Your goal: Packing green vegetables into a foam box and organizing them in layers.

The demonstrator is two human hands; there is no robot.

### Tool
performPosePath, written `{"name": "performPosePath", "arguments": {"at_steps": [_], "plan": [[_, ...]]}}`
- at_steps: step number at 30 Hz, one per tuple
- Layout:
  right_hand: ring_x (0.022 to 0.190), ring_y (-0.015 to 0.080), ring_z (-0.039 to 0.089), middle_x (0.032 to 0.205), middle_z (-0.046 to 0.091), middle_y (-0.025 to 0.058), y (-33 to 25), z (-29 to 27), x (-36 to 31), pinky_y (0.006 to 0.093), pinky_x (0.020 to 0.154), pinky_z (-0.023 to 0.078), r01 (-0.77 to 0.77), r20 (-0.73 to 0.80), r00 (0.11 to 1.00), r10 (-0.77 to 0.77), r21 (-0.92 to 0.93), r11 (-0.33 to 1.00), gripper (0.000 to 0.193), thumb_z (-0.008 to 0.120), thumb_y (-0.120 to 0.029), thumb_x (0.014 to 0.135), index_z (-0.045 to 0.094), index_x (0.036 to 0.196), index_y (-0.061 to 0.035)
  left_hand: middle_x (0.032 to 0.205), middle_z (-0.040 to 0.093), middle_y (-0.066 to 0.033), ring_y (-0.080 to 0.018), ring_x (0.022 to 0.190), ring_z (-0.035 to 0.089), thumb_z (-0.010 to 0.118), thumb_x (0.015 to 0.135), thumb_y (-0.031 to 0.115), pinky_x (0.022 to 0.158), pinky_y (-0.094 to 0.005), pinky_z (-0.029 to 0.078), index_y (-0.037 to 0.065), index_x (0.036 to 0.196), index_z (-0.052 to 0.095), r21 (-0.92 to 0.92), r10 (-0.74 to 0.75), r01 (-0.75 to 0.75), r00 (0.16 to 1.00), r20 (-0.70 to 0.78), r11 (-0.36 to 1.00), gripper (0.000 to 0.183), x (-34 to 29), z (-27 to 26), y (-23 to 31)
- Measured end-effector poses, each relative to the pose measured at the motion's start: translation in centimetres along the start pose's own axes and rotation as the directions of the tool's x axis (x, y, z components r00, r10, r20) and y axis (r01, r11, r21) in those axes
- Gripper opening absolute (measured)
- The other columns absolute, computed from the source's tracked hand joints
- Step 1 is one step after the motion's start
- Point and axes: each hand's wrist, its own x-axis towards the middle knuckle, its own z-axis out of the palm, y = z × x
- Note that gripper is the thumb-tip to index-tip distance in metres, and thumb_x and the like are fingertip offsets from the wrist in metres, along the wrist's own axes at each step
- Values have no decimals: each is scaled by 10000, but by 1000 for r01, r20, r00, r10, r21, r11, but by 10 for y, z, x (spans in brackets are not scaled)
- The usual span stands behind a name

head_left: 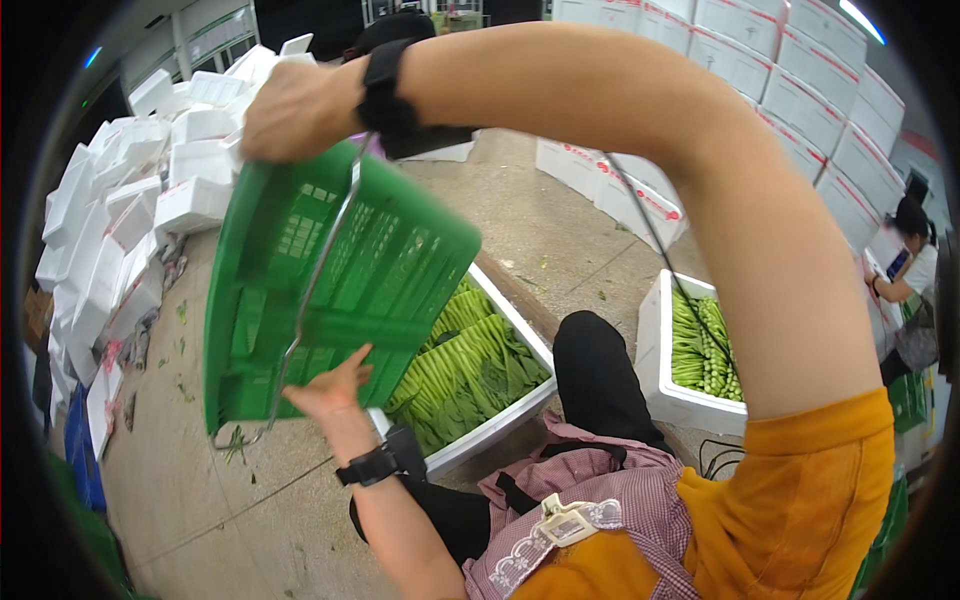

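Observation:
A green plastic crate (330,290) is tipped up on edge, its slatted bottom facing me, with a metal wire handle (300,320) hanging across it. My right hand (295,108) reaches across from the right and grips the crate's top edge. My left hand (330,385) presses flat with spread fingers against the crate's lower side. Behind and below the crate sits a white foam box (500,420) filled with leafy green vegetables (465,370).
A second white foam box (665,390) of green vegetables stands at the right. Stacks of empty foam boxes (140,190) line the left, and more boxes (790,90) are stacked at the back right. A person (905,270) works at the far right. Leaf scraps lie on the concrete floor.

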Motion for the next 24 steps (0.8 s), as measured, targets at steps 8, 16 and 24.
{"name": "performPosePath", "arguments": {"at_steps": [8,16,24], "plan": [[826,242,637,915,641,53,87,-26,-206,375,646,532,-455,175,855,489,-202,867,107,540,-146,861,601,943,-116,1470,-201,-227,-315,1399,-24,469,918,480,1130,-446,141,42,1380,-257,328,-306,139,784,540,934,965,75,-8,-162],[908,285,595,895,602,86,59,128,-495,431,700,482,-827,350,453,820,-178,533,164,499,-65,789,602,910,-103,1328,460,-197,-251,1228,453,597,888,240,1013,-319,359,-45,1318,415,864,-377,-502,797,472,19,547,87,-47,-169],[1210,255,440,1116,563,75,-123,279,-639,598,943,326,-917,563,-4,826,-331,222,234,519,-100,794,603,1012,-116,1239,536,-110,-232,1083,538,586,886,330,896,-342,425,-5,1293,459,957,21,-190,980,199,-220,542,62,-114,-57]]}}
